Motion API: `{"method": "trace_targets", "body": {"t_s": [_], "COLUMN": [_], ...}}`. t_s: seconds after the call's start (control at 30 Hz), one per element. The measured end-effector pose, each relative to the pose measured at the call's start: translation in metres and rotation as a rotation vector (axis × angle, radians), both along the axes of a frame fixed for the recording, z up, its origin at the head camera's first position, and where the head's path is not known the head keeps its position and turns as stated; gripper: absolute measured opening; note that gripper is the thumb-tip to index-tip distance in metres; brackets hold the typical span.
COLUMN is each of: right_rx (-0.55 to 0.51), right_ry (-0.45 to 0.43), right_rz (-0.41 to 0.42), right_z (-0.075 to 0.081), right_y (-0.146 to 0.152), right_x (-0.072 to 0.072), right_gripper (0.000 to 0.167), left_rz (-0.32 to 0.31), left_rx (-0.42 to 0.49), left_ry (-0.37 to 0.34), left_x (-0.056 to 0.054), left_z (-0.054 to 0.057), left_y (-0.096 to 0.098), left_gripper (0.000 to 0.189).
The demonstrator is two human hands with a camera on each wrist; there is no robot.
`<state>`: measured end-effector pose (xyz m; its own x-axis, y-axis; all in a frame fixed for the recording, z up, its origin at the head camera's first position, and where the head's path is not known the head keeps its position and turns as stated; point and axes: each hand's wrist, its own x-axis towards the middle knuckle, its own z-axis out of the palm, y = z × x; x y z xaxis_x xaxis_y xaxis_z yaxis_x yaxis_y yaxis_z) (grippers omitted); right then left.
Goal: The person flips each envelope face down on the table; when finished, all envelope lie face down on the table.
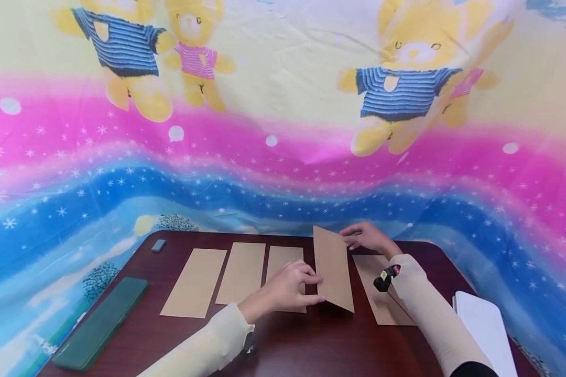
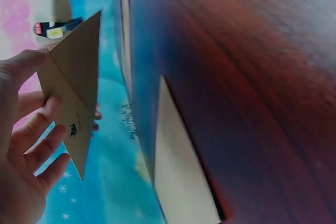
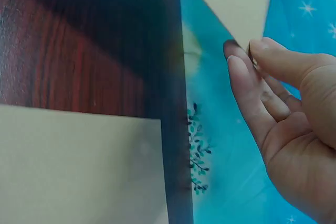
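Observation:
A brown kraft paper envelope (image 1: 332, 272) is held tilted above the dark table between the two hands. My left hand (image 1: 287, 285) pinches its near left edge with thumb and fingers, the other fingers spread. In the left wrist view, the side of the envelope (image 2: 65, 85) facing the camera shows a flap crease and a small dark print. My right hand (image 1: 368, 238) is at the upper right corner; the right wrist view shows thumb and fingertips of that hand (image 3: 299, 103) pinching the corner.
Three similar flat brown pieces (image 1: 194, 283) lie left of the hands. Another brown piece (image 1: 382, 309) lies under the right forearm. A green case (image 1: 101, 322) and small blue block (image 1: 158, 245) sit left, a white box (image 1: 483, 330) right. A printed curtain (image 1: 283, 173) hangs behind the table.

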<state>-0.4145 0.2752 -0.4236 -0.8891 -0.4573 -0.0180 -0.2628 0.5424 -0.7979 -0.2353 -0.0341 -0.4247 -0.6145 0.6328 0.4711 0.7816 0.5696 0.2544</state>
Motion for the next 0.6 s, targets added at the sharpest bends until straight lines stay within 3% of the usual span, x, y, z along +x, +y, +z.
{"method": "trace_targets", "body": {"t_s": [0.17, 0.33, 0.6], "right_rx": [0.030, 0.061, 0.277], "right_ry": [-0.003, 0.020, 0.192], "right_rz": [-0.020, -0.038, 0.033], "right_z": [0.003, 0.002, -0.014], "right_y": [0.003, 0.000, -0.018], "right_x": [-0.001, 0.001, 0.008], "right_gripper": [0.031, 0.029, 0.036], "left_rz": [0.014, 0.018, 0.022], "left_rx": [-0.080, -0.132, -0.268], "left_ry": [-0.066, -0.062, -0.006], "left_x": [-0.001, -0.005, -0.016], "left_z": [-0.004, -0.007, -0.024], "left_y": [0.001, 0.004, 0.008], "left_gripper": [0.044, 0.044, 0.028]}}
